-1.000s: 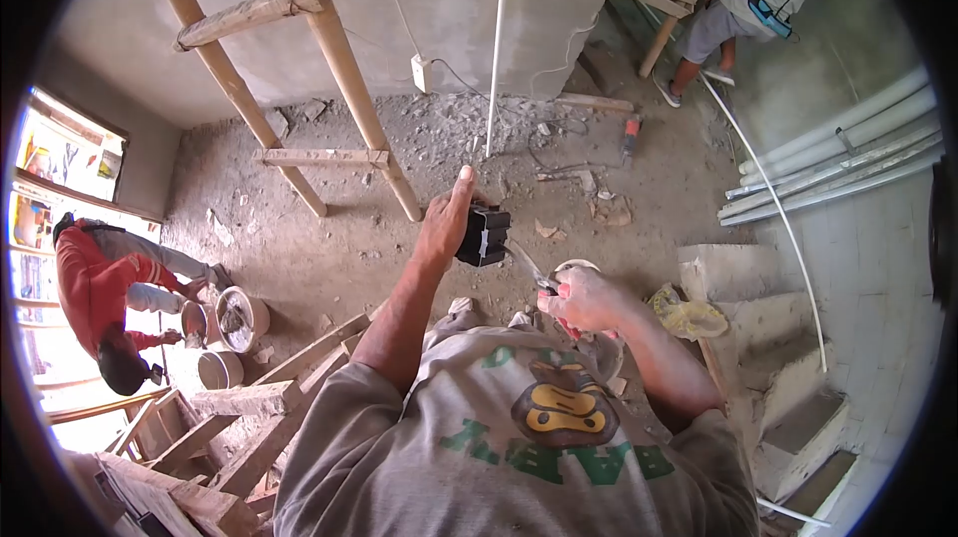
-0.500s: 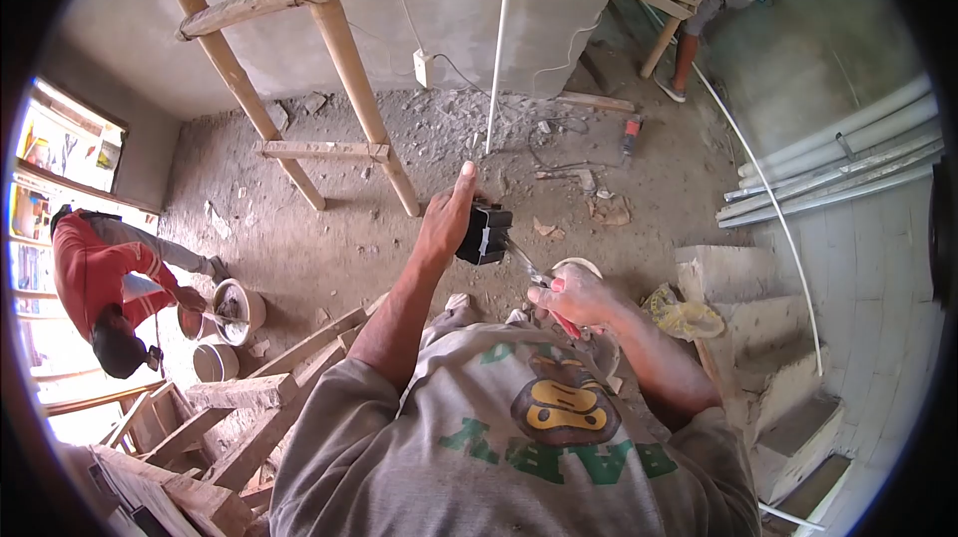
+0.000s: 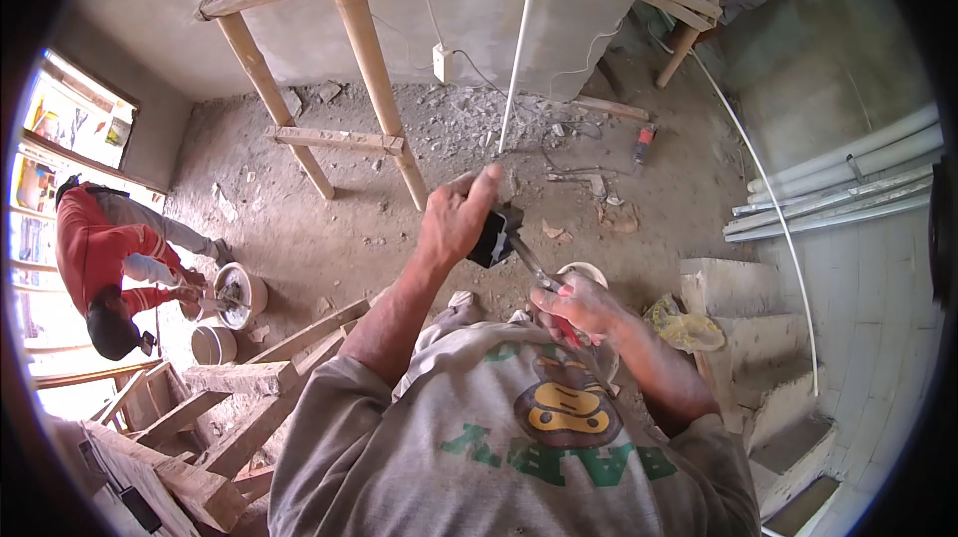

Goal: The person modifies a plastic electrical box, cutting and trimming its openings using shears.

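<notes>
My left hand (image 3: 457, 221) is closed around a black plastic box (image 3: 489, 243), likely an electrical box, with the thumb pointing away from me. In my right hand (image 3: 581, 305) is a pair of pliers (image 3: 531, 264) with red handles and long metal jaws. The jaws reach the near right side of the box and appear to touch its edge. Exactly what they grip there is too small to tell. Both hands are in front of my grey shirt.
A bamboo ladder (image 3: 369, 68) leans at the wall. At left a co-worker in a red top (image 3: 105, 248) bends over a bucket (image 3: 257, 299). Timber frames (image 3: 239, 379) lie near my left. A red-handled tool (image 3: 644, 145) is on the floor; pipes (image 3: 848, 173) rest at right.
The box has tilted in my left hand, and the pliers' jaws have moved up against it. The co-worker's hands are now both at the bucket. At upper right, another person's leg has left view.
</notes>
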A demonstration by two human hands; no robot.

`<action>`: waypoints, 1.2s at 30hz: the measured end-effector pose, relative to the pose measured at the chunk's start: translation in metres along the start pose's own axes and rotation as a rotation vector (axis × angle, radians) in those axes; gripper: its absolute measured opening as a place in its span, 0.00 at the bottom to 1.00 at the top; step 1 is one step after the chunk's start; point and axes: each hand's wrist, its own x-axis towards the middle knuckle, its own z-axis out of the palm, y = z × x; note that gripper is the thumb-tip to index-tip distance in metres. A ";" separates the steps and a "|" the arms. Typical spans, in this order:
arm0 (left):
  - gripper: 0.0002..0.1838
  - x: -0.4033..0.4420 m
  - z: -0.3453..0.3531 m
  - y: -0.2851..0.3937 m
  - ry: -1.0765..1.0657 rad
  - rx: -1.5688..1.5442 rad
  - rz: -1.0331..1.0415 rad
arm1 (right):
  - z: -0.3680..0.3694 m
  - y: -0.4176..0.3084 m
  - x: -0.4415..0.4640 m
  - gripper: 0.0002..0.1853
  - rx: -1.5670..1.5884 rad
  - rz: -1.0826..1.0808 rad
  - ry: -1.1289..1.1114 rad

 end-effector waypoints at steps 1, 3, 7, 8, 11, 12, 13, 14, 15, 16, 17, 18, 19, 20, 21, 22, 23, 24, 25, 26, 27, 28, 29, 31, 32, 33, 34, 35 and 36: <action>0.37 -0.002 -0.005 0.007 -0.050 0.128 0.072 | -0.006 0.002 0.000 0.25 -0.087 0.059 -0.016; 0.38 -0.008 -0.012 0.016 -0.159 0.383 0.209 | -0.014 0.009 0.003 0.24 -0.462 0.020 0.013; 0.39 0.007 -0.017 0.008 -0.141 0.460 0.314 | -0.041 -0.023 -0.001 0.26 -0.913 0.032 0.289; 0.39 0.014 -0.021 0.000 -0.099 0.245 0.214 | -0.047 -0.032 -0.006 0.27 -0.837 0.140 0.373; 0.39 0.023 -0.026 -0.021 -0.046 -0.247 -0.057 | -0.041 -0.033 -0.020 0.29 -0.697 0.051 0.485; 0.38 0.022 -0.021 -0.025 -0.062 -0.412 -0.126 | -0.034 -0.036 -0.020 0.29 -0.667 0.052 0.502; 0.36 0.020 -0.012 -0.027 -0.077 -0.579 -0.195 | -0.026 -0.028 -0.016 0.29 -0.777 -0.042 0.562; 0.35 0.021 -0.005 -0.028 -0.098 -0.746 -0.259 | -0.017 -0.029 -0.015 0.28 -0.787 -0.074 0.565; 0.34 0.021 -0.002 -0.029 -0.101 -0.805 -0.371 | -0.005 -0.033 -0.016 0.28 -0.800 -0.104 0.565; 0.35 0.021 0.002 -0.030 -0.099 -0.795 -0.357 | 0.001 -0.035 -0.017 0.27 -0.814 -0.135 0.566; 0.37 0.020 0.004 -0.031 -0.096 -0.784 -0.345 | 0.002 -0.027 -0.012 0.23 -0.811 -0.188 0.569; 0.38 0.018 0.005 -0.032 -0.094 -0.774 -0.334 | 0.003 -0.022 -0.009 0.20 -0.804 -0.199 0.585; 0.38 0.016 0.006 -0.032 -0.081 -0.763 -0.335 | 0.003 -0.018 -0.008 0.18 -0.796 -0.209 0.603; 0.39 0.016 0.006 -0.032 -0.069 -0.752 -0.334 | 0.002 -0.015 -0.006 0.16 -0.789 -0.221 0.622; 0.39 0.015 0.007 -0.031 -0.057 -0.743 -0.332 | 0.002 -0.012 -0.005 0.14 -0.745 -0.272 0.657; 0.39 0.013 0.008 -0.030 -0.025 -0.742 -0.344 | 0.002 -0.009 -0.004 0.12 -0.702 -0.321 0.688; 0.39 0.011 0.008 -0.028 0.007 -0.741 -0.356 | 0.002 -0.006 -0.003 0.11 -0.657 -0.369 0.719; 0.40 0.010 0.009 -0.028 0.038 -0.740 -0.368 | 0.001 -0.004 0.000 0.11 -0.707 -0.355 0.726; 0.40 0.009 0.010 -0.029 0.021 -0.737 -0.357 | -0.001 -0.001 0.004 0.12 -0.755 -0.339 0.733; 0.40 0.009 0.010 -0.031 0.003 -0.733 -0.345 | -0.002 0.001 0.007 0.13 -0.802 -0.323 0.741; 0.40 0.009 0.011 -0.032 -0.015 -0.729 -0.333 | -0.002 0.002 0.010 0.14 -0.809 -0.298 0.764; 0.40 0.008 0.011 -0.031 0.001 -0.708 -0.332 | -0.003 0.003 0.013 0.15 -0.818 -0.274 0.787; 0.40 0.007 0.013 -0.030 0.019 -0.689 -0.331 | -0.004 0.004 0.016 0.16 -0.828 -0.251 0.807; 0.40 0.005 0.016 -0.030 0.055 -0.674 -0.336 | -0.003 0.007 0.018 0.19 -0.902 -0.268 0.867; 0.40 0.005 0.018 -0.032 0.072 -0.675 -0.342 | -0.001 0.008 0.018 0.20 -0.937 -0.276 0.896; 0.40 0.006 0.020 -0.034 0.089 -0.676 -0.347 | -0.001 0.006 0.018 0.21 -0.943 -0.271 0.907; 0.40 0.006 0.022 -0.037 0.075 -0.691 -0.349 | 0.000 0.003 0.018 0.21 -0.948 -0.265 0.918; 0.40 0.006 0.025 -0.040 0.061 -0.706 -0.351 | 0.001 -0.001 0.017 0.22 -0.954 -0.260 0.929; 0.40 0.005 0.027 -0.041 0.047 -0.721 -0.352 | 0.003 -0.005 0.017 0.22 -0.953 -0.218 0.931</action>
